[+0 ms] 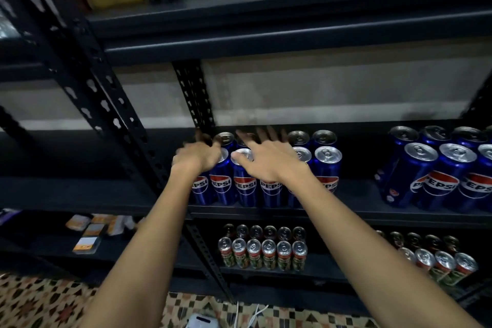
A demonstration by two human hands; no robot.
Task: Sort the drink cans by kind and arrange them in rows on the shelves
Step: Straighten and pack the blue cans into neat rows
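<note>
Two rows of blue cola cans (328, 168) are being squared up at the left end of the middle shelf (359, 214), beside the upright post (195, 98). The left hand (198, 154) is curled over the tops of the end cans by the post, though a firm grip cannot be told; the right hand (266, 160) is spread open, fingers blurred, across the tops further along. The block is best pressed together from both ends, low on the bodies rather than at the rims, so none tips. Labels would be better turned forward. A second blue group (436, 176) stands well apart to the right, one can leaning; closing that gap seems the next concern. Green-and-red cans (262, 253) are already in rows on the shelf below.
</note>
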